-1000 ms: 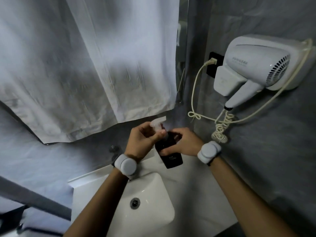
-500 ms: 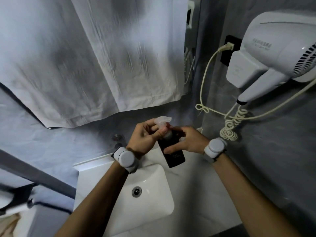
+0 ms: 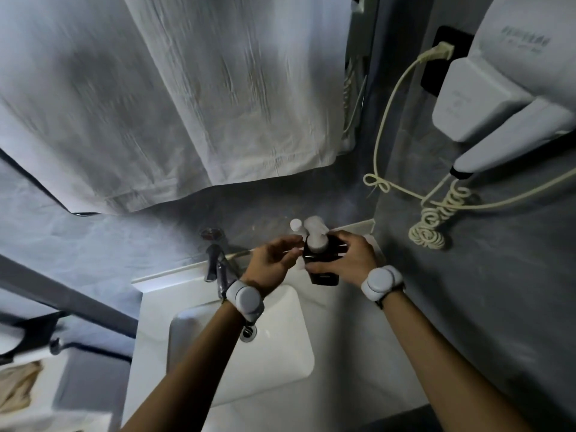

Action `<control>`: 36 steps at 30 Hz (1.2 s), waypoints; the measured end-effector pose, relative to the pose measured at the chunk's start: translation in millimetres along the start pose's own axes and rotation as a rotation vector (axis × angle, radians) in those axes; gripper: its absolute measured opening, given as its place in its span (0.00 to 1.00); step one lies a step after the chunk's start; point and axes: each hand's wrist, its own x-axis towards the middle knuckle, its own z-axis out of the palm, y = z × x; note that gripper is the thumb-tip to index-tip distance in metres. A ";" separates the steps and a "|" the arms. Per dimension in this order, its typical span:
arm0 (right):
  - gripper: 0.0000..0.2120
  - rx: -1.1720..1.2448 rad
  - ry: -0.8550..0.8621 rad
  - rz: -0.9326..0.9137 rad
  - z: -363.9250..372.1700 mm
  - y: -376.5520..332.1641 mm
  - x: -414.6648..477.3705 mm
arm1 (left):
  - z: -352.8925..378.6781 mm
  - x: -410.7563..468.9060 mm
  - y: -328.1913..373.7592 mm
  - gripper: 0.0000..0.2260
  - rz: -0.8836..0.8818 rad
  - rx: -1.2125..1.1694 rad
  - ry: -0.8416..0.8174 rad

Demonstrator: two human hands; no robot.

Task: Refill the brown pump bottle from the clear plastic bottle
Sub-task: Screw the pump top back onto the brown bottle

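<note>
Head view: right hand (image 3: 350, 257) grips square, dark brown pump bottle (image 3: 322, 258); left hand (image 3: 271, 260) loose-fingered beside it, empty.

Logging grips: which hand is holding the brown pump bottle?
The right hand, its fingers curled round the dark body of the brown pump bottle. The left hand sits beside it, fingers relaxed, wrapping nothing.
</note>
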 end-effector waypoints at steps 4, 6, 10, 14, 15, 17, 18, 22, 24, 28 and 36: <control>0.29 -0.017 0.060 0.049 5.0 20.0 10.4 | 21.6 14.1 -15.9 0.12 -0.097 -0.027 0.014; 0.27 -0.008 0.074 0.069 6.0 30.5 16.9 | 29.1 24.4 -24.7 0.13 -0.150 -0.059 0.032; 0.26 -0.001 0.058 0.102 1.0 55.0 32.7 | 42.1 43.3 -43.6 0.13 -0.218 -0.062 0.013; 0.33 -0.039 -0.018 0.129 -3.8 82.0 52.8 | 55.8 53.5 -60.9 0.13 -0.265 -0.095 0.030; 0.34 -0.043 -0.032 0.143 -4.8 90.0 59.7 | 60.0 57.5 -67.3 0.14 -0.274 -0.098 0.028; 0.33 -0.052 -0.056 0.147 -4.2 101.1 70.4 | 64.8 61.1 -75.6 0.15 -0.291 -0.114 0.032; 0.33 -0.053 -0.069 0.143 -4.0 106.7 76.6 | 66.2 63.5 -78.8 0.15 -0.300 -0.118 0.032; 0.34 -0.022 -0.120 0.161 -1.9 120.4 91.6 | 65.6 71.7 -91.3 0.18 -0.296 -0.056 0.007; 0.34 -0.041 -0.151 0.150 -0.1 125.8 99.6 | 63.9 77.9 -100.2 0.20 -0.282 0.002 0.003; 0.36 -0.093 -0.207 0.131 7.1 137.7 114.0 | 62.2 83.6 -114.4 0.23 -0.225 0.060 -0.016; 0.34 -0.206 -0.287 0.092 14.2 157.4 135.6 | 64.9 94.2 -140.5 0.27 -0.219 0.081 -0.052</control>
